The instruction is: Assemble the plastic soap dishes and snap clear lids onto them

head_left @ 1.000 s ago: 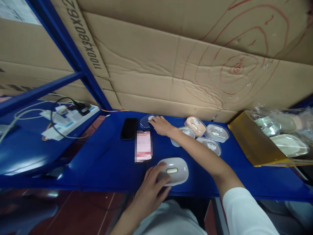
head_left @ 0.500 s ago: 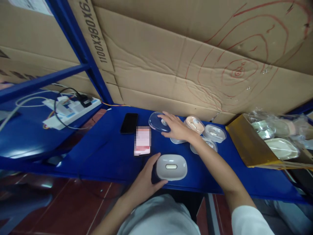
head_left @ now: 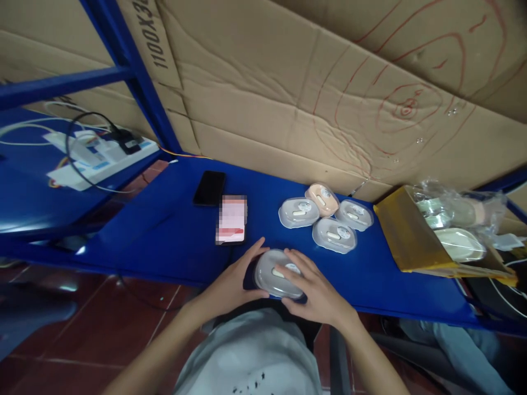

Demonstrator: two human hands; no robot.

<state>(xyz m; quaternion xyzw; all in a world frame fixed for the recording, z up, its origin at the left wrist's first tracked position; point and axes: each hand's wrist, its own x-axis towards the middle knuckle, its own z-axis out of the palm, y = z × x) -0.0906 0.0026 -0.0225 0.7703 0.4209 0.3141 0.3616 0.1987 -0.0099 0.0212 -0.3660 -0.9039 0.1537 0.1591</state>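
Low at the table's front edge is an oval grey plastic dish (head_left: 268, 281) with a short pale bar at its middle. A clear lid (head_left: 291, 268) with a round sticker sits over it; whether it is fully seated, I cannot tell. My left hand (head_left: 236, 282) curves round the dish's left side, thumb in front and fingers behind. My right hand (head_left: 315, 288) grips the lid from the right, fingers across its top and thumb at the front. Behind are three grey lidded dishes, one at left (head_left: 294, 218), one in front (head_left: 331, 241), one at right (head_left: 354, 219), and a peach one (head_left: 319, 204).
Left of the dishes lie a lit phone (head_left: 234, 219) and a dark phone (head_left: 209, 187). At right stands an open cardboard box (head_left: 395, 236) with plastic-wrapped pieces. A power strip (head_left: 102, 164) with cables lies far left. Cardboard (head_left: 255, 99) walls the table's back.
My right hand has brought the clear lid from the back of the table onto the grey dish. My left hand stays at the dish. The view has shifted slightly.
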